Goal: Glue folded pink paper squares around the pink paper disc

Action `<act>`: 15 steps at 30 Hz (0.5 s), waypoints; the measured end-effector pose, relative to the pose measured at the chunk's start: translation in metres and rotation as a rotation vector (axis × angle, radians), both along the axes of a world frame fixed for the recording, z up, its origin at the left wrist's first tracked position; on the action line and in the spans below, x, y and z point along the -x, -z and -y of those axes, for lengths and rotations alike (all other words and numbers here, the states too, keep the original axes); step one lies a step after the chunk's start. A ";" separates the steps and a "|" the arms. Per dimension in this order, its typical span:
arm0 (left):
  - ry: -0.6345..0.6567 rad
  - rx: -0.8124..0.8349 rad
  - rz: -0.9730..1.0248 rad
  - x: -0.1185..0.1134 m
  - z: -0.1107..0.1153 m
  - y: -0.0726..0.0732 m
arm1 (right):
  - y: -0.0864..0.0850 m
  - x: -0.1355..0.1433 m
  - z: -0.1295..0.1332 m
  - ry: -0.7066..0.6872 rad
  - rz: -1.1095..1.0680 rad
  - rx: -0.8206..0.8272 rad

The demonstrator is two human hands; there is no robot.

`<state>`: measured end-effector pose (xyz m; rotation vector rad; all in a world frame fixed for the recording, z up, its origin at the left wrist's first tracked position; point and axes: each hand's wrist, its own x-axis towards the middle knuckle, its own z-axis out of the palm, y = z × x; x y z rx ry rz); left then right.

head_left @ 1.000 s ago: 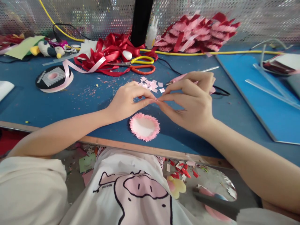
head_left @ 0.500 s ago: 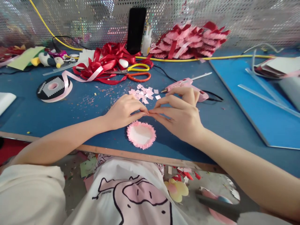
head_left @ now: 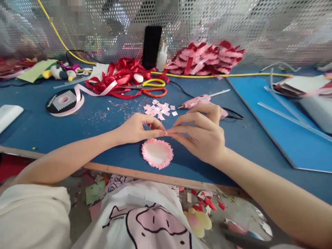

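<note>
My left hand (head_left: 138,128) and my right hand (head_left: 201,133) meet fingertip to fingertip above the table. Between them they pinch a small pink piece (head_left: 166,132), mostly hidden by the fingers; it looks like one of the pink ribbon squares. Just below the hands lies a round white disc (head_left: 157,154) edged with pink frayed trim. A loose pile of pink ribbon squares (head_left: 158,109) sits beyond my fingers. Behind my right hand rests a pink glue gun (head_left: 195,101) with a clear glue stick in its back, partly covered by the hand.
Scissors (head_left: 154,91) lie against tangled red ribbon (head_left: 119,74). A pink ribbon spool (head_left: 64,102) is at left. A phone (head_left: 151,46), a small bottle (head_left: 162,59) and stacked pink-and-red pieces (head_left: 204,58) stand at the back. A blue board (head_left: 280,128) with glue sticks is at right.
The fingertips have shifted slightly, and a bit of the pink piece now shows between them. My left fingers are more curled. The whole view has tilted up a little.
</note>
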<state>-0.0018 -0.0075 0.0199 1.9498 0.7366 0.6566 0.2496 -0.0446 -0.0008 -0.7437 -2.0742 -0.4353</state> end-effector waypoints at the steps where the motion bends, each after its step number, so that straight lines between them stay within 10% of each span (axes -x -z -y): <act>1: 0.007 0.002 -0.013 0.000 0.000 -0.001 | 0.001 0.000 -0.001 0.000 0.012 -0.005; 15: 0.013 0.139 -0.074 -0.004 -0.003 0.003 | 0.001 0.009 0.001 -0.044 0.113 0.037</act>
